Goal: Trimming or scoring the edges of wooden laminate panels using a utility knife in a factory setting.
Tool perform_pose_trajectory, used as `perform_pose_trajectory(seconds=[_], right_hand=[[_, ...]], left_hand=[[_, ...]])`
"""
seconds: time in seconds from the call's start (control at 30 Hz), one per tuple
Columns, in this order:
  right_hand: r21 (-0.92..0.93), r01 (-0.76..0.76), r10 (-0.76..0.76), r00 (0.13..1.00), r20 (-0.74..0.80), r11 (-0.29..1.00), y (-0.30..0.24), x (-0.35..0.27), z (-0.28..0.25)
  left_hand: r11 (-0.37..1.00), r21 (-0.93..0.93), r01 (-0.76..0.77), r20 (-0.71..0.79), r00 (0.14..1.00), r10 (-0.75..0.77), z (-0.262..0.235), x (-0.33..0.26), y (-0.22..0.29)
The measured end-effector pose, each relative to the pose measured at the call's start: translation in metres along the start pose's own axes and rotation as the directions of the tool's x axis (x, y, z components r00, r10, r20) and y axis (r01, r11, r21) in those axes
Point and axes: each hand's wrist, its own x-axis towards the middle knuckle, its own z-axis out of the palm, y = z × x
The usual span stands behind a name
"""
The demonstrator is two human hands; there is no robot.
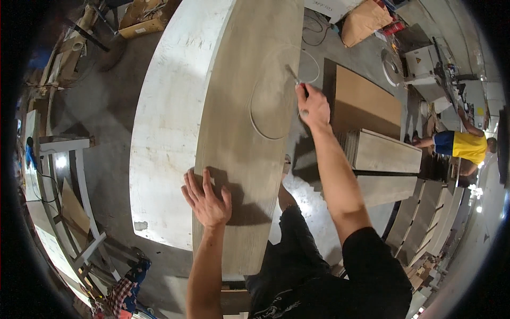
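Observation:
A long greyish-brown wood-grain board (pixel 249 80) lies lengthwise before me, with layered edges along its left side. My left hand (pixel 208 201) rests flat on its near left part, fingers spread. Over the far right edge, my right hand (pixel 314 106) is closed round a slim hand tool (pixel 293 75). Its narrow dark end points away to the far left; its exact kind is too small to make out. A thin pale strip or cord (pixel 254 119) curls in a loop over the board and past its right edge, close to my right hand.
Under the board's left side is a white worktop (pixel 164 106). To the right stand stacked panels (pixel 388 151) and a brown sheet (pixel 366 101). A person in a yellow shirt (pixel 470 148) is at far right. A metal frame (pixel 85 186) stands left; a cardboard box (pixel 146 24) lies far left.

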Motion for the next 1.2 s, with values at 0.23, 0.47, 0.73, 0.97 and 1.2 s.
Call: perform_pose_trajectory(seconds=[0.23,0.47,0.73,0.97,1.2], right_hand=[[0.107,0.045,-0.043,0.999,-0.026,0.993,-0.001,0.183,-0.016],[0.08,-0.076,0.062,0.983,0.173,0.994,-0.02,0.298,-0.046],[0.012,0.043,-0.043,0.999,0.002,0.999,-0.012,0.407,-0.045],[0.022,0.083,-0.082,0.996,-0.023,0.996,-0.023,0.522,-0.041],[0.033,0.083,-0.087,0.985,0.147,0.996,-0.023,0.607,-0.079]], left_hand=[[0.999,-0.004,-0.039,-0.024,0.999,0.039,0.001,0.006,0.005],[1.0,0.019,-0.018,-0.034,0.999,0.018,0.001,0.007,0.006],[0.999,0.041,0.024,0.091,0.995,-0.027,-0.006,0.02,0.016],[0.928,0.372,-0.024,-0.114,0.991,0.072,0.044,-0.034,-0.071],[0.819,-0.292,0.494,0.351,0.852,-0.389,0.021,-0.018,-0.04]])
